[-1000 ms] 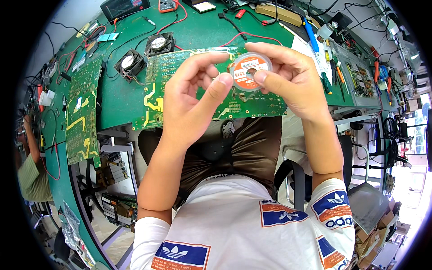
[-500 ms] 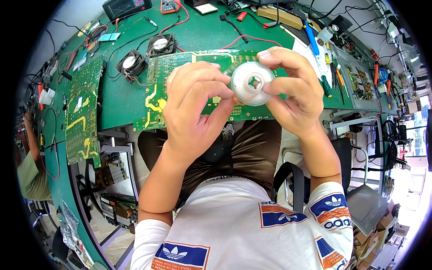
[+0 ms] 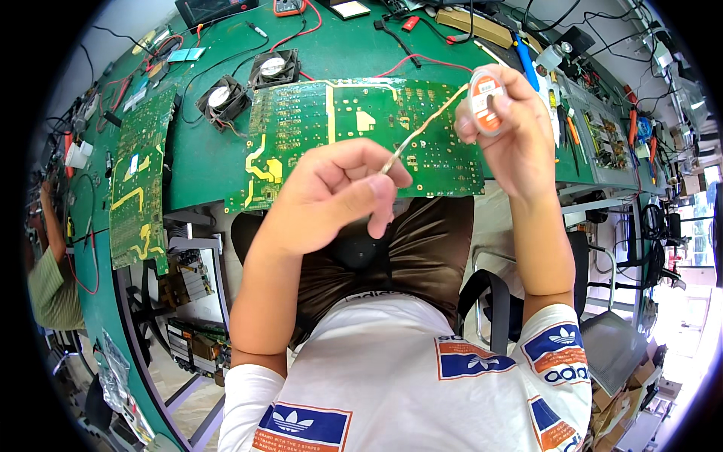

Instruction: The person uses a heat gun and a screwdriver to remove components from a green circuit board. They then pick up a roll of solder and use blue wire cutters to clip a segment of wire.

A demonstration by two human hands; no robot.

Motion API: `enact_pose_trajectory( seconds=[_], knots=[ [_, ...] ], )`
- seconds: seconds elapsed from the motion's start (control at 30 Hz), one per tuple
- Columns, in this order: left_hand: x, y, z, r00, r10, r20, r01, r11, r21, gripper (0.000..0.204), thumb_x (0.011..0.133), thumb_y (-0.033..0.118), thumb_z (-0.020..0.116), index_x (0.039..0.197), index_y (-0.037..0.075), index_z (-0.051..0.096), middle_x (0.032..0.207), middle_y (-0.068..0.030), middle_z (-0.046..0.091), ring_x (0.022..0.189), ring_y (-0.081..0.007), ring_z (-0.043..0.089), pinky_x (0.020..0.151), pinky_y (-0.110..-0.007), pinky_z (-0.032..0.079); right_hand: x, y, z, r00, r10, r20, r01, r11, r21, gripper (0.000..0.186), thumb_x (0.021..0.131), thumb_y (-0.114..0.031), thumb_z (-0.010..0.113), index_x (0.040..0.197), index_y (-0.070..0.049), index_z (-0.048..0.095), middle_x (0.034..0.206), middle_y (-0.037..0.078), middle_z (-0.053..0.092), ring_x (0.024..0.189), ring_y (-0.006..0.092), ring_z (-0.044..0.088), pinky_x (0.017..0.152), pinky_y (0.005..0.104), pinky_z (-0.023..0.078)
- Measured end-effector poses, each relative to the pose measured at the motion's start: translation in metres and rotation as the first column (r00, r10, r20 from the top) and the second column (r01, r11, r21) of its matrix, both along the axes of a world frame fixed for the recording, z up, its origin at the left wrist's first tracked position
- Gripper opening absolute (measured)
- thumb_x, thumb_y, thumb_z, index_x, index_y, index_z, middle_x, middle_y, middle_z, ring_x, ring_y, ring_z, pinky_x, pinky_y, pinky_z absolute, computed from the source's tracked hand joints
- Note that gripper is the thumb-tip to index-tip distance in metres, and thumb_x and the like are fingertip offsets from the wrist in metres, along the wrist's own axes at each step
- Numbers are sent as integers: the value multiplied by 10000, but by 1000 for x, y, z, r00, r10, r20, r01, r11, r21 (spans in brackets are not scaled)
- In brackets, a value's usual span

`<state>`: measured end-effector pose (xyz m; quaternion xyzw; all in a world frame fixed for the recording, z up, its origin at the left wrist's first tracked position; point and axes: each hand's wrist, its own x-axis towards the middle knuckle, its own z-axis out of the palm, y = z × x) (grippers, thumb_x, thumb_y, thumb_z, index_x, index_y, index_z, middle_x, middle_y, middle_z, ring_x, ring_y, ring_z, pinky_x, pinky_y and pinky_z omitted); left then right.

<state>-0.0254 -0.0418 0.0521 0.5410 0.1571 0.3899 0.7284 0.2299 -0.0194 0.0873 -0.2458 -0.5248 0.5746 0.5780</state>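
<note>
Between the thumb and fingers of my right hand (image 3: 526,139) is a small round spool (image 3: 482,113) with an orange and white label, held upright above the board's right end. A thin flat copper-coloured desoldering braid (image 3: 429,122) runs from it down to the left, silvery toward its lower end. My left hand (image 3: 320,196) pinches that end between thumb and fingers. Beneath both hands a large green circuit board (image 3: 301,124) with bare yellow patches lies at the bench's near edge.
Two black fans (image 3: 224,98) sit behind the board. Another tall green board (image 3: 139,188) lies at the left. On the right are screwdrivers (image 3: 565,124) and a blue-handled tool (image 3: 526,62). Red and black leads cross the green bench (image 3: 354,53). A co-worker's arm (image 3: 53,226) shows far left.
My right hand has moved up and right with the spool, turning its labelled side into view. My left hand has dropped lower, and a length of braid now stretches between them.
</note>
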Motion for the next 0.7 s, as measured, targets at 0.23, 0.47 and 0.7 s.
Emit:
enact_pose_trajectory(
  seconds=[0.23, 0.47, 0.7],
  knots=[
    [-6, -3, 2, 995, 93, -47, -90, 994, 66, 270, 942, 78, 563, 1157, -77, 616, 862, -133, 666, 617, -165, 611, 596, -283, 499, 16, 11, -5, 994, -41, -105, 31, 995, -100, 313, 935, -152, 539, 1167, 57, 555, 873, 129, 602, 751, 229, 602, 641, 333, 473],
    [-14, -7, 5, 1000, 18, 22, -16, 995, -101, 382, 974, 90, 508, 1287, -127, 525, 1046, -255, 685, 756, -256, 701, 699, -326, 569, 19, 12, -2, 990, -85, -117, 79, 996, -50, 315, 948, -155, 533, 1171, 66, 554, 880, 132, 593, 761, 231, 586, 646, 326, 462],
    [-16, -5, -1, 992, -21, 121, 36, 992, -122, 407, 990, 82, 443, 1326, -145, 474, 1104, -323, 655, 845, -339, 722, 752, -378, 590, 22, 14, -5, 982, -140, -125, 128, 987, -99, 340, 944, -150, 556, 1198, 76, 543, 907, 117, 586, 769, 213, 578, 663, 318, 465]
  ],
)
